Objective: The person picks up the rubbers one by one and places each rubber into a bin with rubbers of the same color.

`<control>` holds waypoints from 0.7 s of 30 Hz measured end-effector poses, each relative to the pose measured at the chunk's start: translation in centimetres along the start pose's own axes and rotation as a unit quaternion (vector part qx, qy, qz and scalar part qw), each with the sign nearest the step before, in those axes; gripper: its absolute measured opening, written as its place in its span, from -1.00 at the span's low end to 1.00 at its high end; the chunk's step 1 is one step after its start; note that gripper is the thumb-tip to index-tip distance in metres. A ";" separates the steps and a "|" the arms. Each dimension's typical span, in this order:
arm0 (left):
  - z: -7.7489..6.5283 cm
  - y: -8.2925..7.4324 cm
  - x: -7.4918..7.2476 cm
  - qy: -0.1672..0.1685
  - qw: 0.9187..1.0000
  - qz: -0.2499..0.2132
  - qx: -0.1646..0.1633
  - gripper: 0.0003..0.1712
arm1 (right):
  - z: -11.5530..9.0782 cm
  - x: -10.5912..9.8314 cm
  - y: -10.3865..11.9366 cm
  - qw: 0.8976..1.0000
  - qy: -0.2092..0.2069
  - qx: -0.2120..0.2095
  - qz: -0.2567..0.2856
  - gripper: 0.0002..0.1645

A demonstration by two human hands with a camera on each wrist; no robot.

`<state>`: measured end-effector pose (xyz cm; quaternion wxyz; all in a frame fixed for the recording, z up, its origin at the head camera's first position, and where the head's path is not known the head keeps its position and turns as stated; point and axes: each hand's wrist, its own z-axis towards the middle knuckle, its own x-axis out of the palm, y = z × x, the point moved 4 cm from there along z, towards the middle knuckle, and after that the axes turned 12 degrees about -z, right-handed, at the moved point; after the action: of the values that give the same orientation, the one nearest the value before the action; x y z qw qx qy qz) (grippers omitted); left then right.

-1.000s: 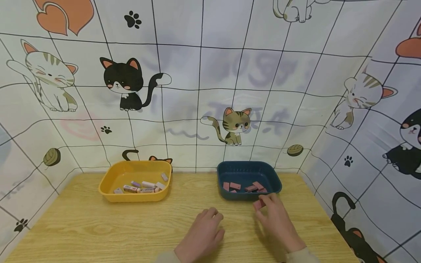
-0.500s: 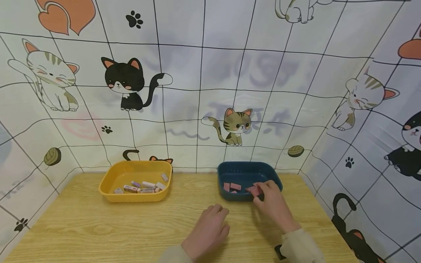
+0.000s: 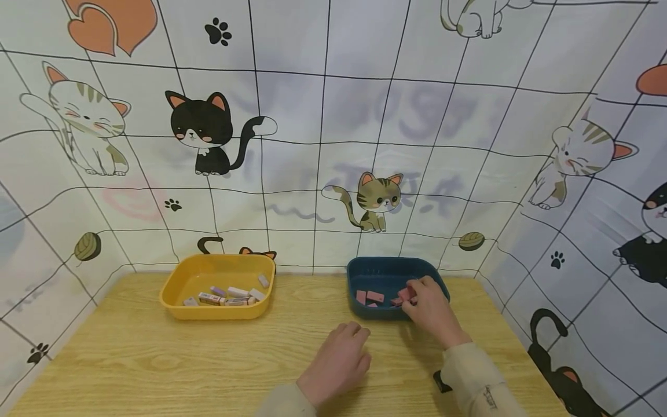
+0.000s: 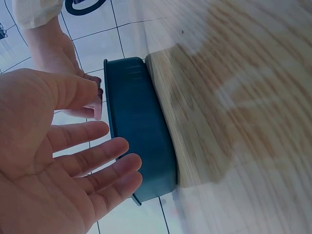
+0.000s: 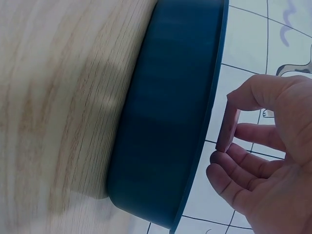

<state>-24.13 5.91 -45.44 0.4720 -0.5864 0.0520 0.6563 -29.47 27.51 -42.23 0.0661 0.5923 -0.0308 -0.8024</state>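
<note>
My right hand (image 3: 432, 310) is over the front right part of the dark blue bin (image 3: 365, 311). In the right wrist view its thumb and fingers pinch a flat pink rectangular block (image 5: 228, 129) just above the bin's rim. Several similar pink blocks (image 3: 375, 296) lie on the bin's floor; those under my right hand are partly hidden. My left hand (image 3: 336, 362) hovers near the table in front of the bin, holding nothing. The left wrist view shows its palm (image 4: 29, 161) with fingers loosely extended and spread.
A yellow bin (image 3: 216, 313) stands at the back left, holding several small white and purple eraser-like pieces (image 3: 238, 292), some in printed sleeves. Both bins sit on a wooden table (image 3: 172, 359) against a cat-patterned cloth wall (image 3: 292, 174).
My right hand has moved from the blue bin's front edge up and over the bin, carrying the pink block. My left hand has drifted slightly right, still holding nothing.
</note>
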 end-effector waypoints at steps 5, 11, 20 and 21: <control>0.3 -0.2 0.1 0.001 1.000 0.012 0.007 -0.66 | 1.1 0.6 -0.3 1.000 0.015 0.004 0.010 -0.52; 0.4 -0.3 0.2 -0.006 1.000 0.021 0.006 -0.64 | 2.3 1.8 -0.8 0.999 0.029 0.003 0.025 -0.60; 0.6 -0.4 0.5 -0.021 0.999 0.039 0.014 -0.66 | 3.6 3.0 -0.9 0.998 0.062 0.017 0.008 -0.75; 0.6 -0.4 0.6 -0.021 0.999 0.041 0.014 -0.66 | 3.8 3.0 -0.9 0.997 0.067 0.021 0.005 -0.74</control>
<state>-24.25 6.84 -45.59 0.4537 -0.5634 0.0748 0.6864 -34.01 27.83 -44.09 0.0596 0.6461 -0.0458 -0.7595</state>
